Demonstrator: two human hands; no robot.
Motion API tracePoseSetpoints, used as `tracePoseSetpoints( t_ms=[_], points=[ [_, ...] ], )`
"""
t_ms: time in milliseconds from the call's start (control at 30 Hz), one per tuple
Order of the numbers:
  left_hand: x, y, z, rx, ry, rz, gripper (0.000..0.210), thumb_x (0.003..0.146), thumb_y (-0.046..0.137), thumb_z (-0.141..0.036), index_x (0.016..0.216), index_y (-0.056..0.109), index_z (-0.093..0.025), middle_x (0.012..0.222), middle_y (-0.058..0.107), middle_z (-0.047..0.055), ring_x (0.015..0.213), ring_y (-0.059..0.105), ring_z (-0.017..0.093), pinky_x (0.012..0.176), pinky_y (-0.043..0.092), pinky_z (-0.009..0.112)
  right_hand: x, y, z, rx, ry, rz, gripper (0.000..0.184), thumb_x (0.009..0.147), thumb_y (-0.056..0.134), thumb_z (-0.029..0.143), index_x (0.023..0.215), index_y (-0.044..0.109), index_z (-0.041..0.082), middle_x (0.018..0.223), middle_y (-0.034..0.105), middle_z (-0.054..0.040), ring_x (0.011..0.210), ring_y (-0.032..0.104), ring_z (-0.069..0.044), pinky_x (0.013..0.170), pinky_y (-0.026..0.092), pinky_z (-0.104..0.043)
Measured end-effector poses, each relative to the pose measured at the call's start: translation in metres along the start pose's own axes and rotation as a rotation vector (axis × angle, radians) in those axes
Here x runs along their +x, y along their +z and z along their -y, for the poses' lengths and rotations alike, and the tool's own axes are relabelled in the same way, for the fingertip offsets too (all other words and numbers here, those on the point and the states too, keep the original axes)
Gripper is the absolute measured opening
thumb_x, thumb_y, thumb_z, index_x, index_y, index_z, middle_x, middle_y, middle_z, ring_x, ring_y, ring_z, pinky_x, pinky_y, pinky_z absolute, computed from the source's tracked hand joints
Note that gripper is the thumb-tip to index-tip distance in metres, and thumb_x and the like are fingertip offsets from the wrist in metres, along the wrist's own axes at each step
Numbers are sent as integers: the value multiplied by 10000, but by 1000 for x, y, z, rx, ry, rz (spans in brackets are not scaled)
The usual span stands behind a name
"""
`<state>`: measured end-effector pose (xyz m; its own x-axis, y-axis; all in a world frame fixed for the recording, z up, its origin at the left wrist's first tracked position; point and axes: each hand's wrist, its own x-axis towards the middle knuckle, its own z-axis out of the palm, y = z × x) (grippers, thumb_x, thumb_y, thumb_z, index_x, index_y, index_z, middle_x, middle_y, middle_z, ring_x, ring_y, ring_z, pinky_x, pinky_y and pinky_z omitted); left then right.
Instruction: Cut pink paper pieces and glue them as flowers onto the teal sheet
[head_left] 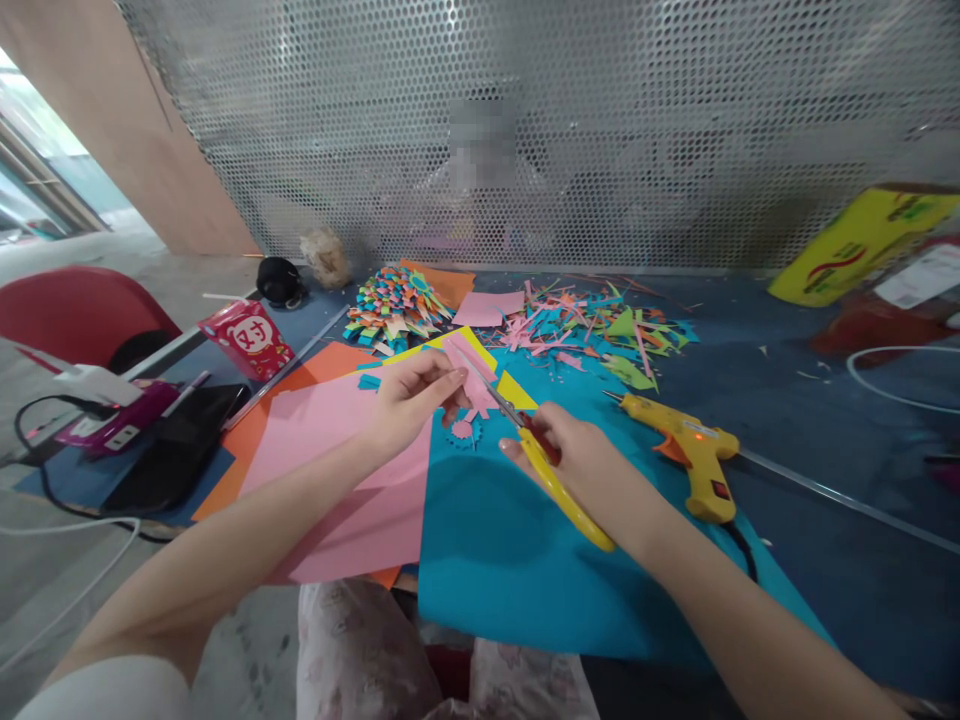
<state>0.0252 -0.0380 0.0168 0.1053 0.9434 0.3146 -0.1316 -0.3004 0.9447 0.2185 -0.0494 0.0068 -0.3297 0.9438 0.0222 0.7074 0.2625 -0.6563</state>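
My left hand [416, 393] pinches a small piece of pink paper [471, 380] between thumb and fingers. Wrapped round the yellow handles of a pair of scissors [556, 485] is my right hand [564, 440]; the blades point up and left, along the pink piece. Below them, a small blue and pink paper cutout with a notched rim [463, 432] lies at the edge of a large blue sheet [517, 540]. Under my left forearm spreads a large pink sheet [337, 470], and a yellow sheet [517, 393] shows behind the blades.
Colourful paper strips [397, 305] and offcuts [585, 325] are heaped at the back, before a perforated metal panel [600, 120]. A yellow glue gun [694, 445] with a lit light lies at right. At left are a red packet [247, 338], a phone [176, 455] and a purple power strip [120, 415].
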Motion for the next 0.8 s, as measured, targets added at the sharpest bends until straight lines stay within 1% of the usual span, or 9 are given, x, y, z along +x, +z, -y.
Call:
tracePoseSetpoints(
  t_ms=[200, 300, 467, 567, 667, 800],
  points=[
    [-1, 2, 0, -9, -18, 15, 346, 703, 719, -430, 637, 538, -142, 531, 619, -13, 399, 529, 70, 386, 437, 186, 1, -1, 0, 42, 12, 16, 375, 751, 510, 588, 783, 431, 223, 813, 642, -56, 695, 601, -185, 575, 409, -265],
    [-1, 3, 0, -21, -17, 14, 344, 697, 727, -418, 627, 536, -140, 527, 621, -15, 401, 532, 69, 386, 436, 183, 1, -1, 0, 36, -1, 2, 382, 747, 509, 599, 769, 441, 224, 761, 631, -46, 653, 587, -172, 552, 401, -255],
    [-1, 0, 1, -39, -18, 21, 326, 709, 724, -396, 636, 536, -140, 528, 631, -18, 388, 531, 66, 387, 434, 179, 1, 0, -1, -39, -5, -19, 369, 740, 509, 591, 723, 417, 234, 628, 560, -10, 562, 530, -156, 483, 322, -243],
    [-1, 0, 3, -44, -16, 22, 324, 716, 719, -390, 634, 527, -142, 533, 636, -19, 391, 540, 68, 384, 436, 176, 2, 1, -3, -26, -20, -23, 391, 742, 503, 614, 711, 417, 233, 605, 548, -2, 534, 514, -146, 465, 300, -239],
    [-2, 1, 4, -51, -18, 31, 323, 721, 717, -383, 625, 526, -141, 531, 634, -21, 392, 541, 64, 388, 443, 171, 3, 2, -4, 18, -33, -13, 391, 753, 500, 615, 758, 447, 228, 671, 592, -14, 571, 545, -149, 488, 340, -239],
    [-2, 2, 6, -73, -18, 57, 307, 744, 700, -368, 628, 531, -139, 540, 645, -18, 385, 540, 57, 394, 451, 166, 2, 1, -3, 22, -14, 10, 363, 765, 505, 586, 809, 466, 228, 748, 633, -36, 636, 585, -174, 544, 385, -258]
  ],
)
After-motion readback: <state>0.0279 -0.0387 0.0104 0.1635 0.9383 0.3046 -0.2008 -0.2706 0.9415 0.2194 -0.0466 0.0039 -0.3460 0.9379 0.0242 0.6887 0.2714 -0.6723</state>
